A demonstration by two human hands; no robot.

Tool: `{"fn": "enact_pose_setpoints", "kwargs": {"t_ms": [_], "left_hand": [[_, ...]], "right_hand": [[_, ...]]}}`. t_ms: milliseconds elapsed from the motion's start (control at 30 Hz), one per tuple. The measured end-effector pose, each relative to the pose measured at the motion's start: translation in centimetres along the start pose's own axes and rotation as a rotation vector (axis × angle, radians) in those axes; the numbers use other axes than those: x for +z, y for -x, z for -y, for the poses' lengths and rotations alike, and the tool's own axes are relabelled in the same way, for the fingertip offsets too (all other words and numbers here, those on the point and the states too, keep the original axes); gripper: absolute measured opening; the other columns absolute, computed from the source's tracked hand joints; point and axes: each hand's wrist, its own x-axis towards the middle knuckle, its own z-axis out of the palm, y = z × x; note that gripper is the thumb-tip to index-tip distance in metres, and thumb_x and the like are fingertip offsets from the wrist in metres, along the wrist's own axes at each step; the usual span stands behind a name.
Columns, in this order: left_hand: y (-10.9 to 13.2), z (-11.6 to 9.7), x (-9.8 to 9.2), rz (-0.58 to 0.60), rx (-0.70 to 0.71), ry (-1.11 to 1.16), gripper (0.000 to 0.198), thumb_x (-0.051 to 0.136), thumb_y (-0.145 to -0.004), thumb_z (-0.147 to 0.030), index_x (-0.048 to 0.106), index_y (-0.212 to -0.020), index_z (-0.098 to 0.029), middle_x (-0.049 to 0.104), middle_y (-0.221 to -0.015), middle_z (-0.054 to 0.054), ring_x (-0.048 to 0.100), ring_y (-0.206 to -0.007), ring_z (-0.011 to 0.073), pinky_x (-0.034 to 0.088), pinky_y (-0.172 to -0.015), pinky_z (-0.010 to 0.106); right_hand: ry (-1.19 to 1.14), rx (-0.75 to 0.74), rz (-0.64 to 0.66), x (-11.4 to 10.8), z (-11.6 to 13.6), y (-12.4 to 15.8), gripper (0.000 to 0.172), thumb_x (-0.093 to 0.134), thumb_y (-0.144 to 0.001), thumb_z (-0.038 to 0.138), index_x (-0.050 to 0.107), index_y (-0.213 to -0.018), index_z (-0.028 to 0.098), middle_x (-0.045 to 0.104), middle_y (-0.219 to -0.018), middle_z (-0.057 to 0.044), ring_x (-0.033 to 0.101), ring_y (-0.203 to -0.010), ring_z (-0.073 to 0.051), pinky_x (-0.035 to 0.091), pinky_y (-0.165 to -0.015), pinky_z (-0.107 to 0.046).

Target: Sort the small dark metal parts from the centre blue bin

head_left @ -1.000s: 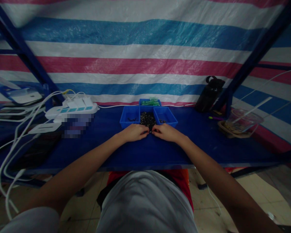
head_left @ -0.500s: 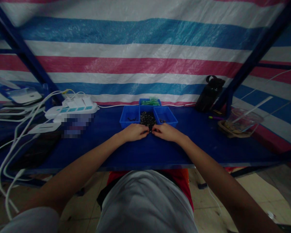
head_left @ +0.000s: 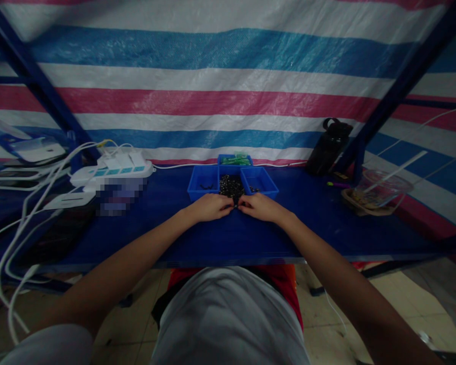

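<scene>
My left hand (head_left: 210,207) and my right hand (head_left: 260,207) rest on the blue table (head_left: 231,233), fingertips pinched close together at the near edge of a pile of small dark parts (head_left: 231,186). Both hands have curled fingers; what they pinch is too small to make out. The pile lies between two blue trays, one on the left (head_left: 204,183) and one on the right (head_left: 259,182). A third blue tray (head_left: 234,161) with green pieces stands behind them.
A white power strip (head_left: 114,168) with several white cables trails off the table's left side, near flat devices (head_left: 30,152). A dark bottle (head_left: 329,147) and a clear plastic cup with a straw (head_left: 380,188) stand at the right. A striped tarp hangs behind.
</scene>
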Motion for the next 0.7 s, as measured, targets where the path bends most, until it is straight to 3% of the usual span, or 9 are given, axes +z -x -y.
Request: {"fn": "enact_pose_setpoints", "kwargs": {"t_ms": [700], "left_hand": [[-0.05,-0.03,0.02,-0.003,-0.002,-0.001,0.019,0.045,-0.089,-0.029,0.061,-0.094,-0.02,0.065,-0.086,0.002,0.06,-0.074,0.0135,0.038,-0.062,0.021]], "right_hand": [[0.012,-0.001,0.007,0.05,-0.13,-0.02,0.019,0.051,-0.089,0.027,0.062,-0.099,0.016,0.066,-0.075,-0.003,0.056,-0.063,-0.011,0.03,-0.058,-0.021]]}}
